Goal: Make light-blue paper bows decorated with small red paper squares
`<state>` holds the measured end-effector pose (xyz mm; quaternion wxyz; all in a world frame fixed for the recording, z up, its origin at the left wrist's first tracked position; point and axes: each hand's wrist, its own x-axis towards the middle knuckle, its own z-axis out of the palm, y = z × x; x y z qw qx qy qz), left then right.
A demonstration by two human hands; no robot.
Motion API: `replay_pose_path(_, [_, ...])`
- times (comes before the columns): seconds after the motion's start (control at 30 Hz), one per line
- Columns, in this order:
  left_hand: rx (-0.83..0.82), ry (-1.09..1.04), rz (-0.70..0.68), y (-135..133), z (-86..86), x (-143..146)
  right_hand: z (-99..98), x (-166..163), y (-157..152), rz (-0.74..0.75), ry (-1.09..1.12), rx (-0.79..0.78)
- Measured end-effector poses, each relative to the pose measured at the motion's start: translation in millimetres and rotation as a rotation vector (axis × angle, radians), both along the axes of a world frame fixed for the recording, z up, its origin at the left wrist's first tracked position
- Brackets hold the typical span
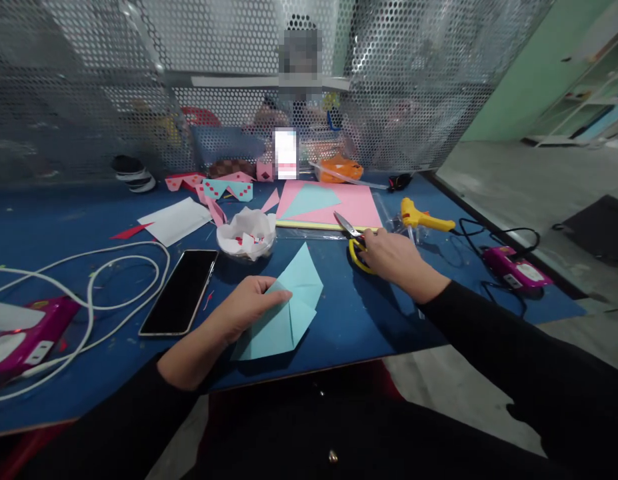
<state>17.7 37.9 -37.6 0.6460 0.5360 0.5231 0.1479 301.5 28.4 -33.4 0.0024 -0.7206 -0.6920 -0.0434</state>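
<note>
Near the table's front edge, my left hand point(249, 303) grips a folded light blue sheet of paper point(301, 293), its thumb on top and the other fingers hidden underneath. Creases show on the sheet, and one corner points away from me. Farther right, my right hand point(389, 257) is closed on the yellow handles of a pair of scissors point(347, 225). The scissor blades point forward and left, over the edge of a pink sheet point(361, 203). A loose light blue piece point(313, 201) lies on that pink sheet.
Around my hands are a phone point(180, 292), a paper-lined bowl of scraps point(246, 233), paper masks point(229, 189), a yellow glue gun point(423, 217) and a purple power strip point(517, 268). White cable point(91, 300) loops at left. A perforated metal panel point(229, 40) stands behind.
</note>
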Motion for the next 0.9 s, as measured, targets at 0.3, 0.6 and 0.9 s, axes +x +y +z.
replay_pose_path(0.3, [0.410, 0.406, -0.186, -21.4, 13.6, -15.6, -8.0, -58.6, -72.9, 0.435, 0.245, 0.141])
replay_pose_path(0.6, [1.054, 0.506, -0.669, -25.5, 31.4, -3.3, -29.1, -71.9, -62.2, 0.712, 0.271, 0.229])
replay_pose_path(0.9, [0.822, 0.364, -0.674, 5.3, -5.2, 5.1, -33.0, -72.0, -60.4, 0.749, 0.195, 0.201])
